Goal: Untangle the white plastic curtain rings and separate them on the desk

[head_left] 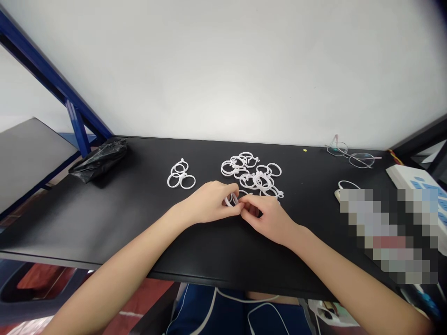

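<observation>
- Head view: the left hand [209, 202] and right hand [267, 218] met above the black tabletop [146, 218], their fingers curled and pinching.
- Both hands gripped one white plastic ring [231, 200] between them, just in front of a tangled ring pile [251, 174].
- A smaller ring cluster [180, 175] lay left of the pile, near the left hand.
- A black plastic bag [99, 160] sat toward the far left, and eyeglasses [351, 156] lay folded open toward the far right.
</observation>
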### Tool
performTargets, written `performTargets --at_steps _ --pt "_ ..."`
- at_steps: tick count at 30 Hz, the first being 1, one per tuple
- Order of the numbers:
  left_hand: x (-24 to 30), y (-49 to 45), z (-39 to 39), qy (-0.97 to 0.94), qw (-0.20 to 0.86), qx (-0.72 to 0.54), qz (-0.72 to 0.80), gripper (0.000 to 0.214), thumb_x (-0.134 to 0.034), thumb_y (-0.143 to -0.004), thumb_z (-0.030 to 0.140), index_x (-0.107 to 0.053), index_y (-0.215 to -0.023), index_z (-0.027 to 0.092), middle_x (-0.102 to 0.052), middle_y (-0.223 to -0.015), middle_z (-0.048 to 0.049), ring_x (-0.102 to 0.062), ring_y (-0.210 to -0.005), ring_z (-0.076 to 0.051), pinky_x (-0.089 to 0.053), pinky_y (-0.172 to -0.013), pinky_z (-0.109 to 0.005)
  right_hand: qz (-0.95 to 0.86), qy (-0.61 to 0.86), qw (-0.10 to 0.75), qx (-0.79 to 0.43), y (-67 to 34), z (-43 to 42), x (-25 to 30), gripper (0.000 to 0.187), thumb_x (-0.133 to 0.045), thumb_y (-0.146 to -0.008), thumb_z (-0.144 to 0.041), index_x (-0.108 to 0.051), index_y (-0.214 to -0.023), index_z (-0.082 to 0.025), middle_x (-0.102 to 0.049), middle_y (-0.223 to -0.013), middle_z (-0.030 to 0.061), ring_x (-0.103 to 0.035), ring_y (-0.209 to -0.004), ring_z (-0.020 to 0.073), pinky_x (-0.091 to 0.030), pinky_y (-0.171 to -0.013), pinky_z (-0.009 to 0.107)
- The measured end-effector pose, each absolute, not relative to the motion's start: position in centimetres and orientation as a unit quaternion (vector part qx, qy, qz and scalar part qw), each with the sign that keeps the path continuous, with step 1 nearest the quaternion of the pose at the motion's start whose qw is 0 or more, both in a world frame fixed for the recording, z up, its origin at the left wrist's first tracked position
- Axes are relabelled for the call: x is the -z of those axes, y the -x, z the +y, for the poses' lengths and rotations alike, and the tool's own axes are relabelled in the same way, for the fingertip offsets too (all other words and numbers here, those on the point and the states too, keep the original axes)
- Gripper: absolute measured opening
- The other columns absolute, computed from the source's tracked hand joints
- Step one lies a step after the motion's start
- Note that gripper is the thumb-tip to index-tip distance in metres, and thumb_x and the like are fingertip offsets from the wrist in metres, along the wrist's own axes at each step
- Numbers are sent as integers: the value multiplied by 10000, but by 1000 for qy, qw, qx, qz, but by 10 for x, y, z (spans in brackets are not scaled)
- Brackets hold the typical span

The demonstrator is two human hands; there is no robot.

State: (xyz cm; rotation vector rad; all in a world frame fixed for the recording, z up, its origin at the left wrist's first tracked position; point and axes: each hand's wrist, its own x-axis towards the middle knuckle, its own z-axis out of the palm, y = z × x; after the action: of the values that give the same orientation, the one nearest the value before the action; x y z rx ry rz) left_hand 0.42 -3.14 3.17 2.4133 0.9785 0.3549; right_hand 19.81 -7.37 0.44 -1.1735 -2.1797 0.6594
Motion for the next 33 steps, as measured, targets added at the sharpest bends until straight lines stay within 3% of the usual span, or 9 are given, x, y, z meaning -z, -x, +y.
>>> performTargets --at_steps 33 --pt "-30 -6 -32 -899 206 -109 371 194 -546 -876 377 -580 -837 190 -663 -729 -8 -607 -629 -158 -375 -574 -240 -820 450 253 -247 -196 -72 -7 101 -530 -868 -148 -617 -834 -184 -595 -625 -31 -541 -538 105 -402 -553 231"
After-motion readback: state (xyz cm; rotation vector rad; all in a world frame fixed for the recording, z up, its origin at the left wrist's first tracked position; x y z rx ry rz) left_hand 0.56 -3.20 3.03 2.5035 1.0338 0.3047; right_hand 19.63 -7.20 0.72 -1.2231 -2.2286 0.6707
